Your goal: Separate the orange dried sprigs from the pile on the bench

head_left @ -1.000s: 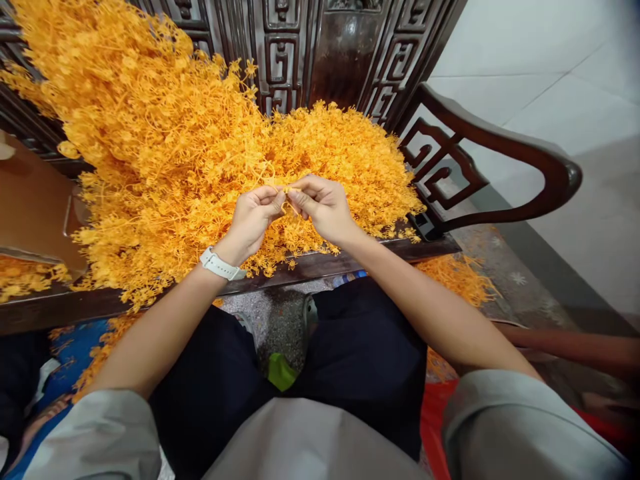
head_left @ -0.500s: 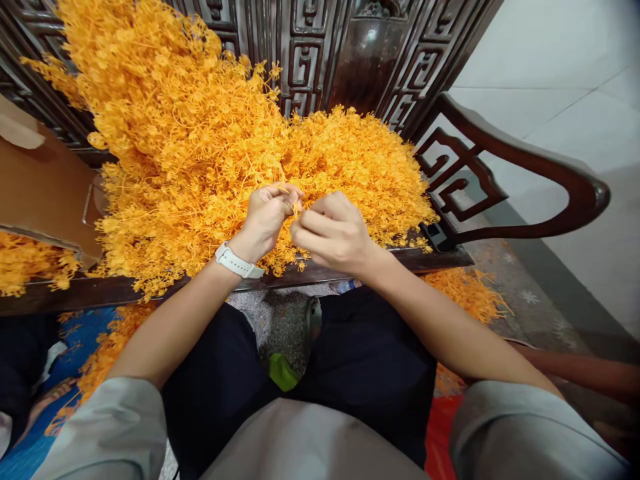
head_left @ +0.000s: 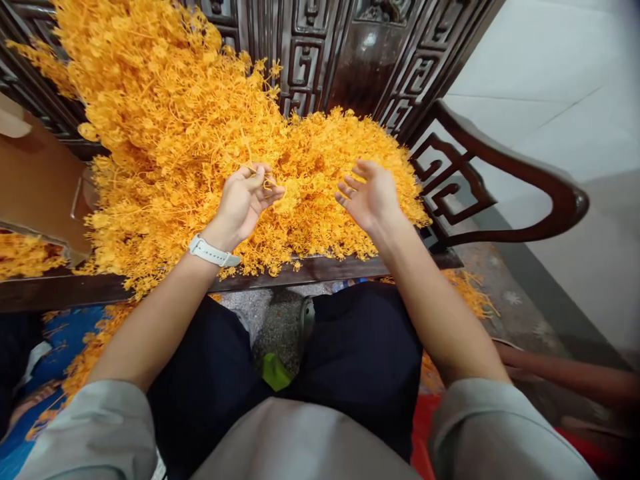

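Note:
A big heap of small orange plastic flower sprigs (head_left: pixel 190 133) covers the seat of a dark carved wooden chair (head_left: pixel 330 267). My left hand (head_left: pixel 245 200), with a white watch on its wrist, hovers over the heap, fingers curled loosely around a thin orange sprig (head_left: pixel 267 180). My right hand (head_left: pixel 367 193) is held palm up to the right of it, fingers spread, with nothing in it. The two hands are apart, both just above the front of the heap.
The chair's carved back (head_left: pixel 320 47) and curved armrest (head_left: pixel 505 167) rise behind and to the right. A brown cardboard box (head_left: pixel 35 180) stands at the left. More orange sprigs lie on the floor (head_left: pixel 465 287). Another person's arm (head_left: pixel 575 373) reaches in at lower right.
My hands were pinched together on a sprig; now they have parted. The right hand has let go and opened palm up, and the left has kept the sprig.

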Tool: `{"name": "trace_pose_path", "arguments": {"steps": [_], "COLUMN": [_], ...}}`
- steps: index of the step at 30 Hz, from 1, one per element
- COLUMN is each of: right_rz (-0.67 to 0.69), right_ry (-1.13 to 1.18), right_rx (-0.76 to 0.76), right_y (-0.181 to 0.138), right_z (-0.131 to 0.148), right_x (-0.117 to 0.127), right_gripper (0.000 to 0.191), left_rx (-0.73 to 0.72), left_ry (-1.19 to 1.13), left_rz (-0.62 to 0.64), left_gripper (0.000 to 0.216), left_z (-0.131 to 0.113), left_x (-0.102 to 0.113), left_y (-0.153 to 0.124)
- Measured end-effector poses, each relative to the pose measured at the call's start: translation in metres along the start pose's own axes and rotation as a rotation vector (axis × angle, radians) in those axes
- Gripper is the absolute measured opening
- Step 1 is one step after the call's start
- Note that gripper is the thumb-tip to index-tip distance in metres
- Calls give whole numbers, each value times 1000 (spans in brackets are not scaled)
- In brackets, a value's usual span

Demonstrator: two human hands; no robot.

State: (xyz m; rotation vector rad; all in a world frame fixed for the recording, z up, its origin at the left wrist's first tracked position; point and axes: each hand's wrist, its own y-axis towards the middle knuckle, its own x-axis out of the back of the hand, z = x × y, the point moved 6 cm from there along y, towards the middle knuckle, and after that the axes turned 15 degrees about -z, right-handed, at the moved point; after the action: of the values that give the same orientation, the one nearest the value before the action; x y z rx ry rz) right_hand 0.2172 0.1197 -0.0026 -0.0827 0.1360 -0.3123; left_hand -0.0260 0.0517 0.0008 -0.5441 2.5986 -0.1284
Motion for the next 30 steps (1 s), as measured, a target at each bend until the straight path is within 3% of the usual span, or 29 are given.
{"name": "trace_pose_path", "arguments": {"steps": [2, 7, 10, 12, 18, 22, 25, 30], "right_rz": [-14, 512, 683, 678, 489, 410, 423, 444], "right_ry": [-28, -221, -186, -126, -46, -46, -52, -11], "right_rx": [-95, 236, 286, 319, 396, 505, 565, 475], "right_y": [6, -44, -62, -63, -55, -51, -47, -45], "right_z": [-14, -16, -19, -18, -9, -2, 2, -4], "right_x": [2, -42, -56, -58, -53, -50, -47, -45], "right_gripper": [28, 53, 56, 54, 59, 63, 66, 63], "left_rx": [24, 21, -1, -13, -76, -167, -214, -264], "left_ry": [-20, 29, 79, 94, 139, 218, 265, 307], "left_rz": [32, 65, 80, 80, 96, 116, 158, 179], "left_gripper": [11, 16, 21, 27, 45, 41, 36, 42], "left_z": [2, 3, 7, 11, 21, 24, 25, 31], "left_x": [-4, -11, -14, -17, -23, -23, -25, -28], "left_y": [0, -2, -5, -8, -20, -20, -19, -22]}}
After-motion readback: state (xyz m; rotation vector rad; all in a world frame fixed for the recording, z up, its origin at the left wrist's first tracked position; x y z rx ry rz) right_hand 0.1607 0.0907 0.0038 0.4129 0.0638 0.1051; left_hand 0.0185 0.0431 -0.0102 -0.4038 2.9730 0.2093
